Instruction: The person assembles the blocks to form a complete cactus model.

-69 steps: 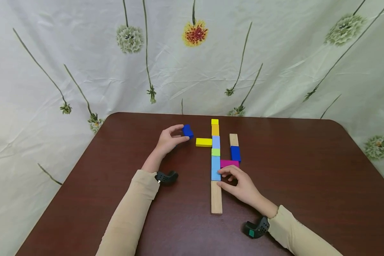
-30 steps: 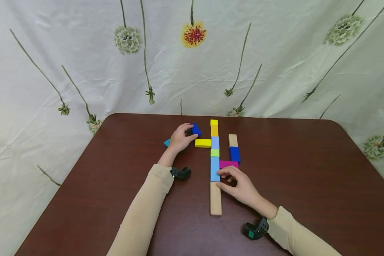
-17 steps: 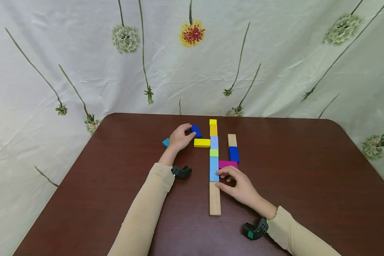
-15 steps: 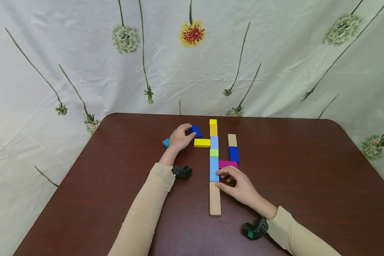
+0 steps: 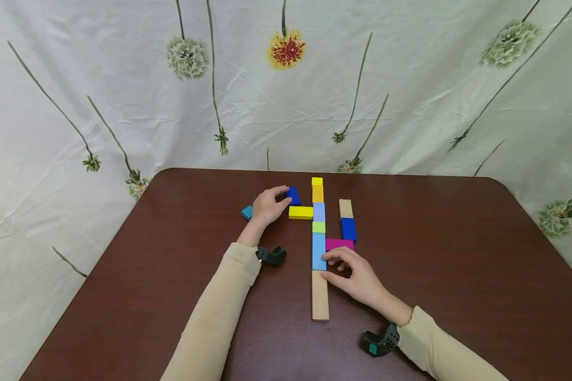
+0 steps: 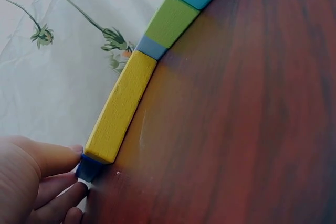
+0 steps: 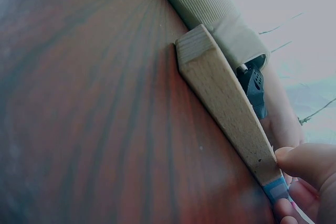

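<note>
My left hand [image 5: 268, 205] pinches a dark blue block [image 5: 293, 196] between thumb and fingers. That block lies at the far end of a yellow block [image 5: 301, 212], and in the left wrist view the yellow block hides most of it. My right hand [image 5: 355, 273] rests beside a column of blocks. Its thumb touches the long plain wooden block [image 5: 320, 296], and its fingertips touch the light blue block [image 5: 319, 251]. Farther up the column are a green block [image 5: 318, 227], a periwinkle block [image 5: 319, 211], an orange block [image 5: 318, 193] and a small yellow block [image 5: 317, 181].
Right of the column, a magenta block [image 5: 339, 244] adjoins the light blue one, with another dark blue block [image 5: 348, 229] and a short wooden block [image 5: 345, 208] beyond it. A teal block [image 5: 247, 212] lies left of my left hand. A floral cloth hangs behind the brown table [image 5: 438, 254].
My left hand has moved right with the dark blue block, bringing it down against the yellow block and uncovering the teal block. The right hand has stayed in place.
</note>
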`<state>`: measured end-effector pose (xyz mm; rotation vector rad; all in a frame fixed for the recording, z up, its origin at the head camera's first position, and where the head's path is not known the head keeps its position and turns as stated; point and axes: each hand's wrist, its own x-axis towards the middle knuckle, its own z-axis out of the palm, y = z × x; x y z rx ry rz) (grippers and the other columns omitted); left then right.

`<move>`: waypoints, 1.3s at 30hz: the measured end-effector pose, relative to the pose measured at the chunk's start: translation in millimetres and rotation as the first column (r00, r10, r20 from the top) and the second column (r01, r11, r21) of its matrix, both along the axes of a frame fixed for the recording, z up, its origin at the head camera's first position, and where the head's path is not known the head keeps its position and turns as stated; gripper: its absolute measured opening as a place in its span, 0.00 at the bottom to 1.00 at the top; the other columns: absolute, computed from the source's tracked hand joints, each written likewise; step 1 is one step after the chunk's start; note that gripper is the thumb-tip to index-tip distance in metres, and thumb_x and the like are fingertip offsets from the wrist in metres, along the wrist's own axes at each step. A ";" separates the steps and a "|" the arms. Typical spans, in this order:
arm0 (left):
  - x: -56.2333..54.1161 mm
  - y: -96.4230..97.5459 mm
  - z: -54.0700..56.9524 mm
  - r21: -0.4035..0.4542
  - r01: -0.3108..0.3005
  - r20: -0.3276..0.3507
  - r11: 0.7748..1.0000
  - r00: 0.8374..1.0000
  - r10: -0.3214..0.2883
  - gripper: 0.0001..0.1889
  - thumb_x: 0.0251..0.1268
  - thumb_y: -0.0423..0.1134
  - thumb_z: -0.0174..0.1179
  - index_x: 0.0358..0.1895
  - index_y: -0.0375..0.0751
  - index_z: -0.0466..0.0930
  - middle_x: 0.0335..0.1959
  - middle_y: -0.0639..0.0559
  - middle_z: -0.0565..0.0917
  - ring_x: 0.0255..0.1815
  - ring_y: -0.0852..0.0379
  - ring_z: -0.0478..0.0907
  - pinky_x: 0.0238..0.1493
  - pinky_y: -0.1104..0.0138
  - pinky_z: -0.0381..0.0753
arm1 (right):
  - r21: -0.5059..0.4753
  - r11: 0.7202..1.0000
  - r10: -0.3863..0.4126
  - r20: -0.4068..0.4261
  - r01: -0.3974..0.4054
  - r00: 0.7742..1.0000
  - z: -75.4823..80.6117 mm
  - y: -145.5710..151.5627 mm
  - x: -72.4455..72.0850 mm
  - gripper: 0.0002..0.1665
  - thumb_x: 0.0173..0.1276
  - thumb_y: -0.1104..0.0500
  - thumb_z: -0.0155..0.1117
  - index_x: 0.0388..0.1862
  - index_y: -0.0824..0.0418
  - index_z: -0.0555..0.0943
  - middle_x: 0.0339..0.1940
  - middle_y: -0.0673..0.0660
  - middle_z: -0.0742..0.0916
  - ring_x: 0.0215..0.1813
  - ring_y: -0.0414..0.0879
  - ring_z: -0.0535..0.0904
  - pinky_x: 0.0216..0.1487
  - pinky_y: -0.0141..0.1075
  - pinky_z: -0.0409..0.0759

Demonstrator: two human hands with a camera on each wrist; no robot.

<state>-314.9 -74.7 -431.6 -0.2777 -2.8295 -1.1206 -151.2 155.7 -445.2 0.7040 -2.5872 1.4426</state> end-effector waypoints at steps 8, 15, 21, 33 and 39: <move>2.1 -0.2 1.1 -0.002 0.005 -0.017 1.000 1.000 -0.005 0.20 0.66 0.45 0.58 0.60 0.45 0.76 0.57 0.48 0.78 0.56 0.49 0.74 0.51 0.58 0.75 | -0.001 1.000 -0.002 -0.003 0.002 1.000 0.1 -0.1 0.0 0.17 0.57 0.56 0.72 0.46 0.54 0.81 0.41 0.45 0.81 0.42 0.41 0.75 0.40 0.34 0.77; 2.4 -0.6 1.5 0.007 0.013 -0.012 1.000 1.000 -0.013 0.18 0.66 0.45 0.58 0.57 0.46 0.79 0.55 0.49 0.80 0.55 0.49 0.75 0.51 0.58 0.74 | -0.008 1.000 0.000 0.007 0.000 1.000 -1.0 0.5 -0.5 0.17 0.58 0.55 0.71 0.46 0.53 0.81 0.42 0.46 0.81 0.42 0.41 0.75 0.40 0.34 0.77; 2.8 -0.6 1.5 0.010 0.015 -0.005 1.000 1.000 -0.015 0.17 0.65 0.46 0.58 0.55 0.46 0.81 0.54 0.49 0.81 0.55 0.48 0.75 0.51 0.57 0.74 | 0.001 1.000 -0.014 0.014 0.014 1.000 -0.2 -1.1 0.2 0.17 0.57 0.59 0.72 0.46 0.56 0.81 0.42 0.49 0.81 0.42 0.44 0.76 0.40 0.36 0.77; 2.9 -0.1 -0.1 0.013 0.016 -0.005 1.000 1.000 -0.016 0.17 0.65 0.46 0.59 0.55 0.47 0.81 0.54 0.49 0.81 0.54 0.48 0.75 0.50 0.57 0.74 | 0.004 1.000 -0.019 0.020 0.019 1.000 6.3 -4.4 3.0 0.17 0.56 0.63 0.71 0.46 0.61 0.81 0.41 0.53 0.82 0.42 0.48 0.76 0.40 0.39 0.78; 2.4 -0.4 -1.2 0.017 0.024 -0.007 1.000 1.000 -0.024 0.17 0.65 0.46 0.59 0.54 0.47 0.81 0.54 0.48 0.80 0.54 0.47 0.75 0.47 0.58 0.75 | -0.007 1.000 -0.002 0.004 0.002 1.000 -2.3 0.0 -1.1 0.16 0.58 0.56 0.71 0.46 0.54 0.81 0.42 0.46 0.81 0.42 0.42 0.76 0.40 0.35 0.77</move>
